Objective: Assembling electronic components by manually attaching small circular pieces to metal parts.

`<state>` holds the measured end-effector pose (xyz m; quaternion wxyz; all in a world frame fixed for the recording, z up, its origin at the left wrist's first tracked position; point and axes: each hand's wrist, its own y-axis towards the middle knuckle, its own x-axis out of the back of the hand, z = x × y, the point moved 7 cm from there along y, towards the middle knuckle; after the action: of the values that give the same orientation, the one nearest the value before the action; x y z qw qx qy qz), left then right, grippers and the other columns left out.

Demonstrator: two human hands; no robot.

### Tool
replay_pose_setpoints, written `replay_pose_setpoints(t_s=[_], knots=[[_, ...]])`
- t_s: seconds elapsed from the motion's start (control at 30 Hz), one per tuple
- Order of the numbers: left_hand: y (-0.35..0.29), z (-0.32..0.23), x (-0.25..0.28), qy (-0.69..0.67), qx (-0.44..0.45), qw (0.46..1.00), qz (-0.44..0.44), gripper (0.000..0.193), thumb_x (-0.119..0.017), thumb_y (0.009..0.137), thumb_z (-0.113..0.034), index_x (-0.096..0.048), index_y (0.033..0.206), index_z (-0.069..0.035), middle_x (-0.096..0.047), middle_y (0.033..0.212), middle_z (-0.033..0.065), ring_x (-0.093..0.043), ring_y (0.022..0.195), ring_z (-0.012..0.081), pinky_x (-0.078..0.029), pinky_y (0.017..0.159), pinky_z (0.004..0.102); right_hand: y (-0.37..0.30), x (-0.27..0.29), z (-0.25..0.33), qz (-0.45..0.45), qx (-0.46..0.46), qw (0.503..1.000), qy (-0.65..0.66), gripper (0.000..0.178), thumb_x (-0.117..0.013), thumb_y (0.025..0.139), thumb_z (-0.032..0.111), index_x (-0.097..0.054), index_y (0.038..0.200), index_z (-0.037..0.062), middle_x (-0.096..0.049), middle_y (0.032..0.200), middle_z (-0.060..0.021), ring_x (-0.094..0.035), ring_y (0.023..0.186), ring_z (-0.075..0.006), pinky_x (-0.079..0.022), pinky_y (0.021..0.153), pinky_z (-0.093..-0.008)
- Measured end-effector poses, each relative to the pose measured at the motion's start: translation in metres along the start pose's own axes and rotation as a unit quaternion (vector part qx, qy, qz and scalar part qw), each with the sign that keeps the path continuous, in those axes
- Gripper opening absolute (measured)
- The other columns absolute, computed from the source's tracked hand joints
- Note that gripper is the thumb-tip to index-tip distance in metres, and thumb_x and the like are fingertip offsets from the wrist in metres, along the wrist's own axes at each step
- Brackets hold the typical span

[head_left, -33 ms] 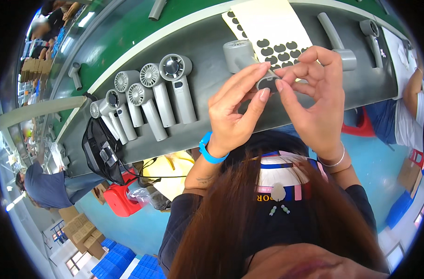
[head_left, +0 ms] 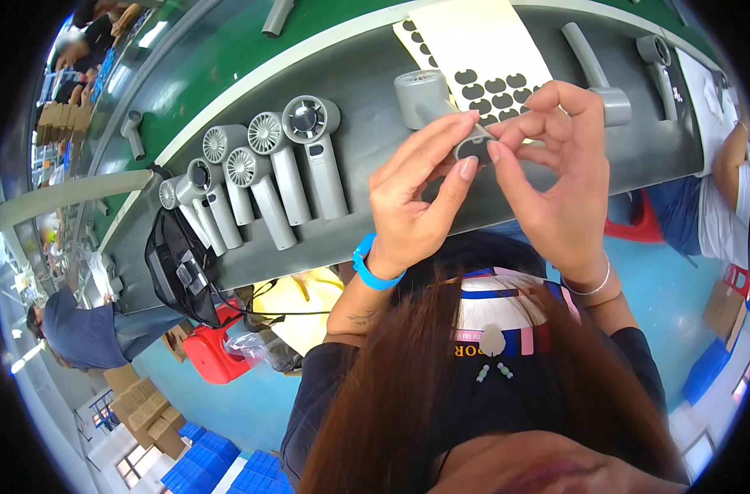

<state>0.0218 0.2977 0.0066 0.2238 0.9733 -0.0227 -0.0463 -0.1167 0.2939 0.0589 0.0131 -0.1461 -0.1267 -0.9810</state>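
Both raised above the tabletop (head_left: 367, 156): left hand (head_left: 416, 198) and right hand (head_left: 556, 181), fingertips pinched together on the base of a grey handheld fan (head_left: 428, 99) between them; sticker sheet (head_left: 482, 58) just behind.

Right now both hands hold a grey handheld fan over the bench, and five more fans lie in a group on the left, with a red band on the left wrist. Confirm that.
Wrong in one respect: the band on the left wrist is blue, not red, as the head view shows. The rest stands: the left hand and right hand hold a grey fan over the bench, and five fans lie grouped on the left.
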Motion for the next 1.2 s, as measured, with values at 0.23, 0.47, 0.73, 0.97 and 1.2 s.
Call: replay_pose_setpoints(t_s=[0.23,0.47,0.73,0.97,1.2], knots=[[0.005,-0.003,0.022,-0.098,0.050,0.992,-0.060,0.029,-0.063,0.082,0.008,-0.062,0.111,0.003,-0.061,0.114,0.0150,-0.063,0.094,0.0157,-0.055,0.073,0.0238,0.023,0.005,-0.009,-0.015,0.048,0.991,-0.126,0.033,-0.071,0.080,0.003,-0.048,0.104,0.0016,-0.059,0.090,-0.0065,-0.061,0.084,-0.0135,-0.048,0.074,-0.0246],[0.081,-0.013,0.046,0.108,0.027,0.990,0.082,0.019,-0.075,0.075,-0.001,-0.064,0.090,-0.001,-0.065,0.095,0.0031,-0.053,0.069,0.0037,-0.042,0.054,0.0188,0.040,-0.025,-0.085,0.056,0.068,0.977,-0.195,0.032,-0.070,0.082,0.007,-0.050,0.106,0.0004,-0.059,0.099,-0.0111,-0.061,0.089,-0.0236,-0.048,0.078,-0.0328],[0.243,0.115,0.043,0.430,-0.173,0.869,0.173,0.019,-0.073,0.074,-0.010,-0.063,0.088,-0.004,-0.065,0.085,0.0126,-0.065,0.076,0.0272,-0.050,0.067,0.0365,0.039,-0.035,-0.107,0.095,0.075,0.960,-0.254,0.038,-0.072,0.075,0.003,-0.053,0.108,0.0021,-0.047,0.120,-0.0146,-0.053,0.103,-0.0305,-0.044,0.088,-0.0366],[0.283,0.185,0.063,0.435,-0.126,0.831,0.322,0.035,-0.064,0.074,0.000,-0.061,0.109,-0.006,-0.060,0.118,0.0126,-0.060,0.102,0.0324,-0.050,0.087,0.0375,0.046,-0.036,-0.109,0.115,0.066,0.971,-0.200,0.039,-0.072,0.074,0.004,-0.054,0.108,0.0031,-0.045,0.120,-0.0156,-0.049,0.104,-0.0327,-0.041,0.088,-0.0396],[0.292,0.142,-0.056,0.462,-0.213,0.797,0.326,0.059,-0.056,0.073,0.006,-0.052,0.129,-0.012,-0.045,0.140,0.0108,-0.049,0.121,0.0336,-0.043,0.101,0.0405,0.051,-0.032,-0.114,0.123,0.045,0.971,-0.198,0.036,-0.072,0.076,0.007,-0.054,0.107,0.0050,-0.044,0.117,-0.0127,-0.048,0.104,-0.0311,-0.040,0.089,-0.0389]])
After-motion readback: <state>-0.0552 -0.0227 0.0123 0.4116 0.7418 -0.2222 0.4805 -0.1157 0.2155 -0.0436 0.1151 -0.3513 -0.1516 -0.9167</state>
